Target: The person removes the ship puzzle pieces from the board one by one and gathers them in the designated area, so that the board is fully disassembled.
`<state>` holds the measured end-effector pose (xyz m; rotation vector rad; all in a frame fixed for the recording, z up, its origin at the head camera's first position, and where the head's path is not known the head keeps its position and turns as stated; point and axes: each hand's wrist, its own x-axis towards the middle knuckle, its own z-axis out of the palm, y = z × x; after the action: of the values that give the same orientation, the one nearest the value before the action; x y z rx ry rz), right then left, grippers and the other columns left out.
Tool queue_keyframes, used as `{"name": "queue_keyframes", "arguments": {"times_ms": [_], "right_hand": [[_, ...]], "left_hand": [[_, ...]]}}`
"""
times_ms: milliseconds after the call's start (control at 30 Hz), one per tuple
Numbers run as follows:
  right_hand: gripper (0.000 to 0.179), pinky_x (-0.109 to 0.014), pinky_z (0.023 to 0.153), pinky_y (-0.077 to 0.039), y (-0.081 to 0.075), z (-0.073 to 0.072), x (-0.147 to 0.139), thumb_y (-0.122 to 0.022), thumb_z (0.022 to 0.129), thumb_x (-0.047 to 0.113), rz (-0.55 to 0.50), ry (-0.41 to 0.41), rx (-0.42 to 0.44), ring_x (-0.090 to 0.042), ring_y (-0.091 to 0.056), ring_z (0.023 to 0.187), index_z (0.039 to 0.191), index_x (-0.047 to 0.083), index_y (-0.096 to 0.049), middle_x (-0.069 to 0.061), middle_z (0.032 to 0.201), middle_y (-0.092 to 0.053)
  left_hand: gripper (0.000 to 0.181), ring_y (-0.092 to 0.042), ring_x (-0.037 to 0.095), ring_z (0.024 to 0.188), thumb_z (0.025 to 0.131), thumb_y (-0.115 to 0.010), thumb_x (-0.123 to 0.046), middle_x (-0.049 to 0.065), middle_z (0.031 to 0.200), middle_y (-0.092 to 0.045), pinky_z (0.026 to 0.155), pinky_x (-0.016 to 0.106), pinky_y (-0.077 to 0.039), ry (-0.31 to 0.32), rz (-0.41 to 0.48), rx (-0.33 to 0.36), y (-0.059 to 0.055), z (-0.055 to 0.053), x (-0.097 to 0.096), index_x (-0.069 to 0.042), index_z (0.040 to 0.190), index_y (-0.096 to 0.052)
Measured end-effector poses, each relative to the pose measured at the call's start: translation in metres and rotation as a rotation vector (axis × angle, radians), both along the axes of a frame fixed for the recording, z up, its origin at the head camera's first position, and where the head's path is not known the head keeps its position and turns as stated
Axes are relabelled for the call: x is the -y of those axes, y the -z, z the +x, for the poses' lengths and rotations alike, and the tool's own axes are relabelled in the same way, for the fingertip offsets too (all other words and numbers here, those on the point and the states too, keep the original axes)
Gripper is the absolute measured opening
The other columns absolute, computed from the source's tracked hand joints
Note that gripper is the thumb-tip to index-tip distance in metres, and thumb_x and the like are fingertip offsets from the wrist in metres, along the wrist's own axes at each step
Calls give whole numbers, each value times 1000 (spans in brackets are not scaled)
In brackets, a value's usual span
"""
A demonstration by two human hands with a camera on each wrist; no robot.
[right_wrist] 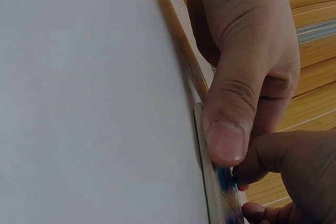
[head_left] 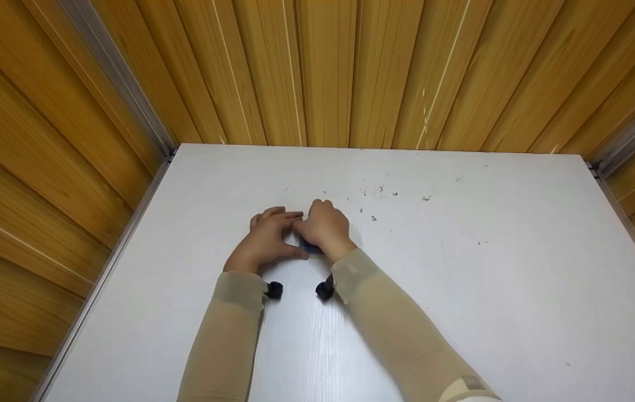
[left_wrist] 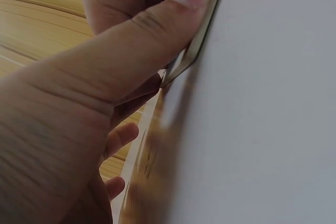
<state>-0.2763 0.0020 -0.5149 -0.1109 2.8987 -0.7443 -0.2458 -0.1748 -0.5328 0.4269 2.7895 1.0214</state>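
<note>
A small flat board (head_left: 310, 248) with a dark blue top lies on the white table, mostly covered by both hands. Its pale edge (left_wrist: 197, 45) shows in the left wrist view, and a sliver of its colourful, glossy face (right_wrist: 231, 203) in the right wrist view. My left hand (head_left: 266, 240) holds the board at its left side, thumb along the near edge and the other fingers spread toward the far side. Curled over its right part is my right hand (head_left: 325, 226), with the thumb against the edge. The right fingertips are hidden.
The white table (head_left: 490, 312) bears small dark marks (head_left: 373, 218) beyond and right of the hands. Wood-patterned walls (head_left: 323, 72) rise behind it and at the sides. Each sleeve cuff carries a small black wrist camera (head_left: 275, 290).
</note>
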Motion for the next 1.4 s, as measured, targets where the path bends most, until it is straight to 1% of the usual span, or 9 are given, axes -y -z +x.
{"name": "queue_keyframes", "arguments": {"times_ms": [167, 333, 400, 500, 600, 733, 900, 1133, 1400], "right_hand": [[55, -53, 90, -67, 0, 1, -1, -75, 96, 50, -19, -3, -19, -38, -77, 105, 124, 2, -76, -19, 124, -77], [48, -50, 90, -65, 1, 0, -5, -75, 98, 47, -43, -28, 1, -34, -76, 102, 121, 6, -77, -15, 122, -77], [46, -49, 92, -65, 1, -1, -8, -76, 99, 45, -67, -49, 23, -34, -76, 104, 122, 5, -77, -15, 124, -77], [47, -51, 100, -64, 2, -5, -18, -77, 97, 41, -129, -97, 71, -35, -75, 111, 126, 4, -76, -17, 131, -76], [50, -51, 105, -61, 13, -15, -28, -81, 91, 34, -191, -168, 112, -33, -72, 114, 130, 4, -75, -17, 134, -73], [55, -48, 106, -59, 28, -24, -36, -86, 86, 27, -242, -245, 117, -29, -67, 112, 135, 5, -72, -15, 130, -68], [53, -48, 111, -58, 24, -16, -38, -91, 88, 22, -280, -235, 78, -29, -67, 115, 135, 7, -70, -15, 132, -64], [52, -50, 125, -53, 9, 3, -39, -90, 95, 16, -318, -244, 19, -34, -68, 133, 140, 6, -66, -15, 141, -67], [48, -50, 121, -55, 11, 5, -40, -92, 94, 18, -352, -238, -10, -33, -70, 129, 135, 9, -68, -13, 136, -74]], "left_hand": [[85, -31, 31, 173, 75, -105, -45, -8, 169, -61, 143, 64, -9, -5, 3, 2, 0, 1, 0, -27, 152, -74], [92, -31, 31, 173, 75, -106, -45, -7, 170, -61, 143, 64, -8, -14, -3, 12, 0, 1, 0, -26, 157, -70], [95, -30, 31, 173, 75, -106, -45, -6, 170, -61, 143, 64, -8, -20, -11, 20, 0, 1, 0, -25, 160, -67], [97, -29, 31, 174, 77, -104, -47, -6, 171, -60, 144, 64, -8, -20, -29, 28, 1, 1, -2, -25, 162, -64], [98, -30, 32, 174, 78, -103, -49, -4, 172, -59, 143, 65, -8, -12, -45, 24, 1, 1, -2, -23, 164, -63], [98, -31, 33, 173, 78, -104, -48, -4, 172, -59, 143, 66, -10, -15, -55, 17, 0, 1, -1, -24, 163, -63], [98, -30, 34, 173, 77, -104, -48, -3, 172, -59, 142, 66, -9, -6, -42, 13, -1, 0, 0, -23, 163, -64], [99, -28, 33, 174, 78, -104, -49, -4, 172, -59, 142, 64, -8, 3, -28, 11, -1, 0, 2, -22, 164, -62], [98, -26, 32, 175, 79, -103, -48, -4, 174, -57, 143, 63, -6, -2, -34, 22, -3, 1, 4, -22, 164, -61]]}}
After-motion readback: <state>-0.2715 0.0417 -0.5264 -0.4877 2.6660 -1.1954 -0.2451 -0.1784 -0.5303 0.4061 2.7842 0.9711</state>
